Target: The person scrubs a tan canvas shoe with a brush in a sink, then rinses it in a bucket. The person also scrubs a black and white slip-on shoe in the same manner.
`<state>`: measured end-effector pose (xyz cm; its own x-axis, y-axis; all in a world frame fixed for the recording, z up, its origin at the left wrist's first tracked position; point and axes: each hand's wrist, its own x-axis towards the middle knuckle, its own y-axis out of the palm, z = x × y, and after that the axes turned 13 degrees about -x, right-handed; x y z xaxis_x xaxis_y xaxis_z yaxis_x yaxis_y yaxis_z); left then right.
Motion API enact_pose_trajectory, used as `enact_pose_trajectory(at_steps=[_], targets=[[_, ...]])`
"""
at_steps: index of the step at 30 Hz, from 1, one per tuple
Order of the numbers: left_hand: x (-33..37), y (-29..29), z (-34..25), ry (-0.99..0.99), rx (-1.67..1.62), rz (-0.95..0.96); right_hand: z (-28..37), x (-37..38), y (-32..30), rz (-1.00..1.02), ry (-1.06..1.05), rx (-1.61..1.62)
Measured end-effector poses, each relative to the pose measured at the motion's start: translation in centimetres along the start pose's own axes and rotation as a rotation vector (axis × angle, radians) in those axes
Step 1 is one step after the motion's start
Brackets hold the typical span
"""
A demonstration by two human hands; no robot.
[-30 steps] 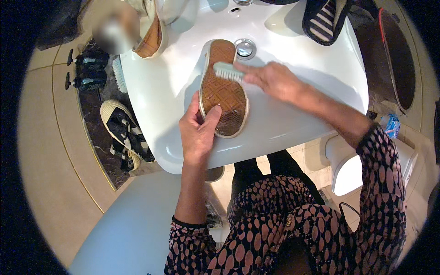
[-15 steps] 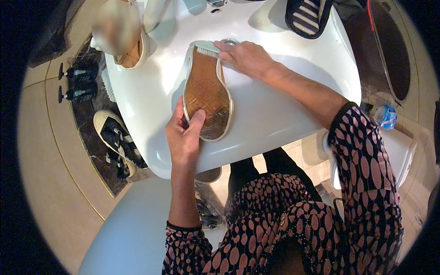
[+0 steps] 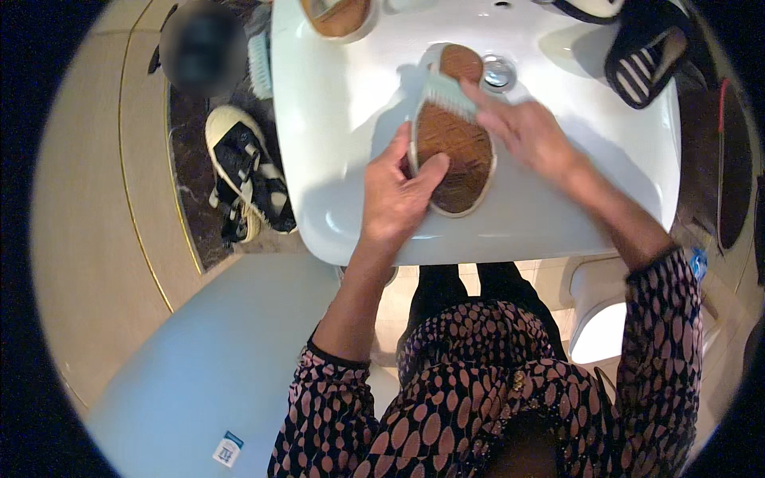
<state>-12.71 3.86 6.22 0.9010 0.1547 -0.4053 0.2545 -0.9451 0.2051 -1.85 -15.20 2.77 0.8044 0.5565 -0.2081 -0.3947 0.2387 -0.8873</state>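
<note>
A shoe (image 3: 456,151) is held sole up over the white sink (image 3: 343,167), its brown patterned sole facing me and a pale rim around it. My left hand (image 3: 398,191) grips the wide end of the shoe, thumb lying on the sole. In my right hand (image 3: 530,135), somewhat blurred, is a pale green scrubbing brush (image 3: 448,94). Its white bristles rest across the narrow middle of the sole. The fingers partly hide the brush's right end.
Black and cream shoes (image 3: 239,159) lie on the dark counter at the left, near another bristled brush (image 3: 259,64). A brown-soled shoe (image 3: 343,17) sits at the sink's back left, a black striped-lined shoe (image 3: 645,68) at its right rim. The metal drain (image 3: 500,73) is beyond my right hand.
The brush has moved along the sole from the heel end toward the middle. The whole view has shifted, so the sink and shoe appear further right.
</note>
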Motion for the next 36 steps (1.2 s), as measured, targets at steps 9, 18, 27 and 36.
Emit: enact_pose_trajectory(at_steps=[9,18,27,36], targets=[[0.3,0.9,-1.5,-0.004,-0.012,0.051,-3.8,2.0,1.5,-0.201,0.16,-0.026],[0.4,2.3,-2.0,-0.018,0.031,0.053,-5.9,2.2,1.7,-0.253,0.147,-0.026],[-0.2,2.0,-2.4,-0.042,0.008,-0.007,-1.9,-1.3,-1.4,0.031,0.143,-0.001],[-0.8,2.2,-2.4,-0.07,-0.057,0.005,0.6,-1.7,0.1,-0.05,-0.078,0.089]])
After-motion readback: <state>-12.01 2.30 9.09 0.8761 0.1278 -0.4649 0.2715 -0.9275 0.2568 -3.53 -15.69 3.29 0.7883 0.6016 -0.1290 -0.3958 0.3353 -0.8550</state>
